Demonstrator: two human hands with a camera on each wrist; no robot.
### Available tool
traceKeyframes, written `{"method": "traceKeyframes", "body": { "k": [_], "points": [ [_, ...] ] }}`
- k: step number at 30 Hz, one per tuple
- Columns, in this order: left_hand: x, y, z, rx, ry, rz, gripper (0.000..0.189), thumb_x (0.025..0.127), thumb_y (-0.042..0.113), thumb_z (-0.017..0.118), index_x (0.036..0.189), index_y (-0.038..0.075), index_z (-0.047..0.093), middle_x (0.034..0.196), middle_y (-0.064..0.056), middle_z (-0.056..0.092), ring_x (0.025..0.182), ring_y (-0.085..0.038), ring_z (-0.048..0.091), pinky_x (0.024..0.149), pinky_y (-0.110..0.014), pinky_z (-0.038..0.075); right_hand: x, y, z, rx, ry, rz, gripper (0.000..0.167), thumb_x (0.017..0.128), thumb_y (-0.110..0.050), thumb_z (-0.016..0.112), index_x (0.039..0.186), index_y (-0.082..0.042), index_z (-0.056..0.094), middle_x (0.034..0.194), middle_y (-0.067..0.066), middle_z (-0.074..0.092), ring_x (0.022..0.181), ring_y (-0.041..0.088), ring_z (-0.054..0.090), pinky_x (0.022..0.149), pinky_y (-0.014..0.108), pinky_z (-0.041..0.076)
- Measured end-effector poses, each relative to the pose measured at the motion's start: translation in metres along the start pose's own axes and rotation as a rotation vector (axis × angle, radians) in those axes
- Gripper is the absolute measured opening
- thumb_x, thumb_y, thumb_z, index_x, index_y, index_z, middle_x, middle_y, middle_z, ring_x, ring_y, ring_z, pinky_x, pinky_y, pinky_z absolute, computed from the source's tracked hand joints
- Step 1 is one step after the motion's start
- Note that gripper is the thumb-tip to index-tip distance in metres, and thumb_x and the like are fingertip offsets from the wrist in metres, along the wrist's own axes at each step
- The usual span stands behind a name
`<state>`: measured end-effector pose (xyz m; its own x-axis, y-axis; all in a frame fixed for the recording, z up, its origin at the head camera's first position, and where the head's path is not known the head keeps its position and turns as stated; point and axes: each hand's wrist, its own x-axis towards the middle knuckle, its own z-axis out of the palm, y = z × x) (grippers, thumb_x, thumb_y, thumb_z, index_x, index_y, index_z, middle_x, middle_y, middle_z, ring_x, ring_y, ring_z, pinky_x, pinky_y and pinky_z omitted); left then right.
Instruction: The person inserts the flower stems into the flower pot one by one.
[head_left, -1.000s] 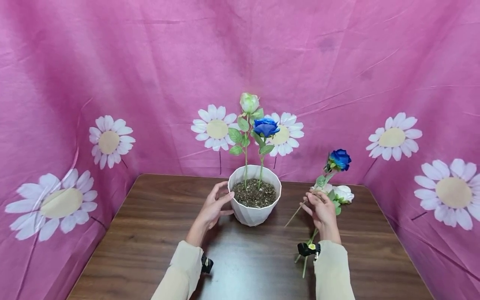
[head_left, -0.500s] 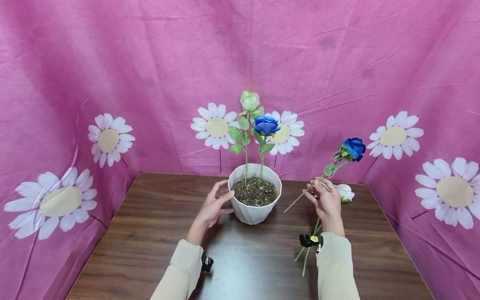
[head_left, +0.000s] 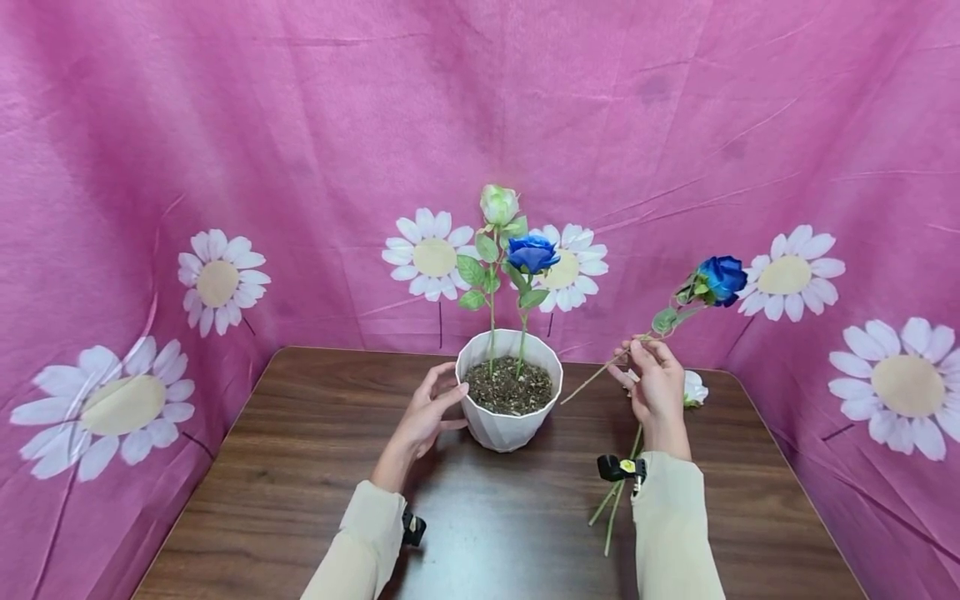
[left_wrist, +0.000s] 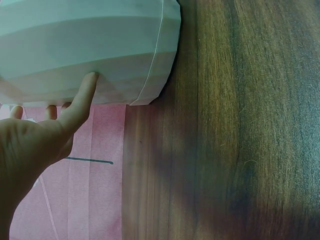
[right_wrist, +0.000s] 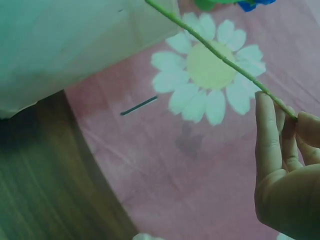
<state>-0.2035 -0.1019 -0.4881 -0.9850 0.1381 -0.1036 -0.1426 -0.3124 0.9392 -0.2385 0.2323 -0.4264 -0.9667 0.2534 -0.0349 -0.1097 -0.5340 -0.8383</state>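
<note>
My left hand (head_left: pixel 422 418) rests against the left side of a white faceted flowerpot (head_left: pixel 504 430), its fingers and thumb spread along the wall. In the left wrist view, one extended digit touches the pot's side (left_wrist: pixel 115 52). Two roses stand upright in the pot's soil (head_left: pixel 510 392): a pale green-white rose (head_left: pixel 498 205) and a blue rose (head_left: pixel 532 254). To the right of the pot, my right hand (head_left: pixel 660 392) pinches the stem (right_wrist: pixel 225 59) of another blue rose (head_left: pixel 722 281). This rose slants, bloom up to the right, its bare stem end near the pot's right side.
A white rose (head_left: pixel 695 388) lies behind my right hand on the brown wooden table (head_left: pixel 315 467). Crossed green stems (head_left: pixel 613 504) lie beside my right wrist, partly hidden. A pink curtain (head_left: pixel 337 125) printed with daisies surrounds the table's back and sides.
My right hand has lifted the held blue rose up and slightly right, tilting its bloom further right and bringing its stem end nearer the pot. My left hand and the pot have stayed put.
</note>
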Motion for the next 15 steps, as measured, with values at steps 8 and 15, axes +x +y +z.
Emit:
{"method": "traceKeyframes", "body": {
  "k": [8,15],
  "points": [
    [-0.001,0.000,-0.001,0.010,0.000,0.005,0.055,0.098,0.013,0.064,0.148,0.009,0.040,0.139,-0.024,0.038,0.127,-0.040,0.046,0.087,-0.063,0.055,0.008,-0.005,0.020,0.118,0.039,-0.064,0.005,0.100,0.000,0.058,0.101,0.003,0.061,0.085,0.010,0.067,0.077,0.021,0.070,0.062,0.037,0.063],
    [-0.001,0.001,0.000,0.006,-0.001,-0.002,0.056,0.098,0.012,0.064,0.149,0.011,0.040,0.143,-0.026,0.036,0.127,-0.039,0.046,0.088,-0.062,0.055,0.010,0.003,0.037,0.005,0.026,-0.172,0.011,0.100,-0.003,0.059,0.105,0.007,0.060,0.087,0.013,0.067,0.078,0.020,0.070,0.065,0.035,0.063]
  ]
}}
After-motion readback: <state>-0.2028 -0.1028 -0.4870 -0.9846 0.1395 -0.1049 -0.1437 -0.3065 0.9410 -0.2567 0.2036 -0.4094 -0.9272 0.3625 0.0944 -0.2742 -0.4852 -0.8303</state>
